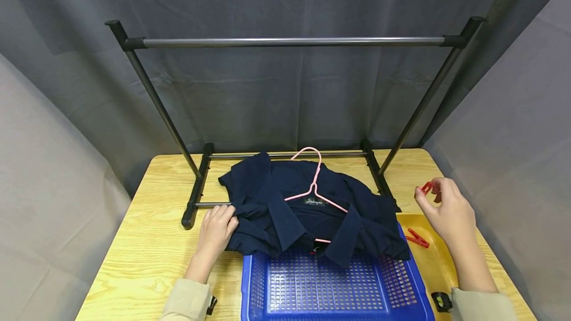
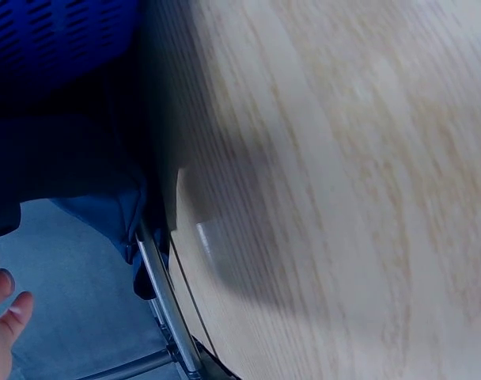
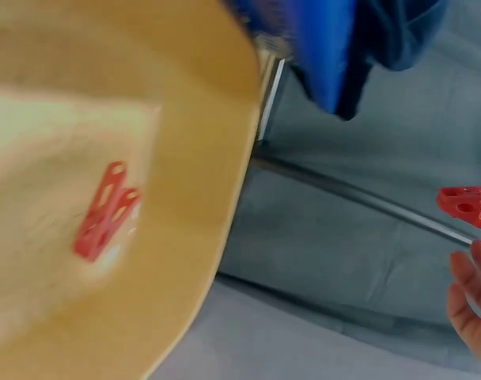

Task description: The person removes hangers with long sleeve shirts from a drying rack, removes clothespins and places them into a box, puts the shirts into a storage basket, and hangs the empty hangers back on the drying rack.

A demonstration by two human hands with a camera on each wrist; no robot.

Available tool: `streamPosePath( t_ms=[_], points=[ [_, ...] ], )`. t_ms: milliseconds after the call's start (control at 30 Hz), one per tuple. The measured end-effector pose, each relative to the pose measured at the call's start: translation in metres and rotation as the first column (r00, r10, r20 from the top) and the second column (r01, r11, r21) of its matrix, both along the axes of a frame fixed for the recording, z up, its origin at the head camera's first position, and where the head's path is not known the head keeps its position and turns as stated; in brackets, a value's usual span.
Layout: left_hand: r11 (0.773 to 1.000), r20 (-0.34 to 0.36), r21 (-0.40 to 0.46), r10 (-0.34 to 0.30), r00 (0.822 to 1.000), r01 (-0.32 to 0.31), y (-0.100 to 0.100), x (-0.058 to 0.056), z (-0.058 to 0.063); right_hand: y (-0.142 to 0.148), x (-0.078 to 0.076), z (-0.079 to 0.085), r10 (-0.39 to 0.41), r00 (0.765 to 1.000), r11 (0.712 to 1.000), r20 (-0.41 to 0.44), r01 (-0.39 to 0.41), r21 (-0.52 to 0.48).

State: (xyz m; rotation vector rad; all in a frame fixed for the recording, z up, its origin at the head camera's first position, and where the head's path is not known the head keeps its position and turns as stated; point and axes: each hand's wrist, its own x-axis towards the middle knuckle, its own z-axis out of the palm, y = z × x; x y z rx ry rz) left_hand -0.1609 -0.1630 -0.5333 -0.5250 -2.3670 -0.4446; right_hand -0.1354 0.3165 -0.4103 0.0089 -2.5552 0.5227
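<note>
A dark navy collared shirt (image 1: 294, 232) lies over the far part of a blue basket (image 1: 339, 286), a pink hanger (image 1: 314, 182) inside its collar with the hook pointing away. My left hand (image 1: 217, 227) grips the bunched cloth at the shirt's left side; in the left wrist view only a few fingers of that hand (image 2: 5, 317) show, close below the dark cloth. On the right, my right hand (image 1: 448, 212) pinches a red clothespin (image 1: 427, 188), held up above a yellow tray (image 1: 439, 266). A second red clothespin (image 3: 106, 212) lies in the tray.
Behind the basket stands a black and grey clothes rack, its top bar (image 1: 294, 42) high across the view and its feet (image 1: 189, 214) on the wooden table (image 1: 134, 251). Grey curtains (image 1: 267, 93) enclose the back and both sides.
</note>
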Motion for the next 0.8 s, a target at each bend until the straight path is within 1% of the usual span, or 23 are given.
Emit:
streamPosePath(
  t_ms=[133, 267, 400, 533, 633, 800],
  points=[
    [1.000, 0.002, 0.005, 0.000, 1.000, 0.000, 0.000, 0.000, 0.001, 0.010, 0.005, -0.006, -0.007, 0.995, 1.000, 0.097, 0.004, 0.031],
    [1.000, -0.003, 0.008, -0.005, 1.000, 0.005, 0.000, 0.001, 0.001, 0.018, 0.007, -0.014, -0.010, 0.983, 0.998, 0.181, -0.001, 0.061],
    [1.000, -0.013, 0.010, -0.007, 1.000, 0.008, 0.000, 0.001, 0.000, 0.025, 0.009, -0.024, 0.018, 0.969, 0.997, 0.245, -0.035, 0.065],
    [1.000, -0.011, 0.013, -0.007, 1.000, 0.007, 0.000, 0.002, 0.001, 0.031, 0.011, -0.034, 0.050, 0.935, 0.995, 0.350, -0.076, 0.060],
    [1.000, -0.005, 0.015, -0.007, 1.000, 0.007, 0.001, 0.001, 0.001, 0.036, 0.013, -0.039, 0.052, 0.897, 0.994, 0.439, -0.088, 0.062],
    [1.000, -0.007, 0.018, -0.002, 1.000, 0.002, 0.001, 0.001, 0.000, 0.041, 0.013, -0.047, 0.085, 0.844, 0.989, 0.530, -0.134, 0.054]
  ],
)
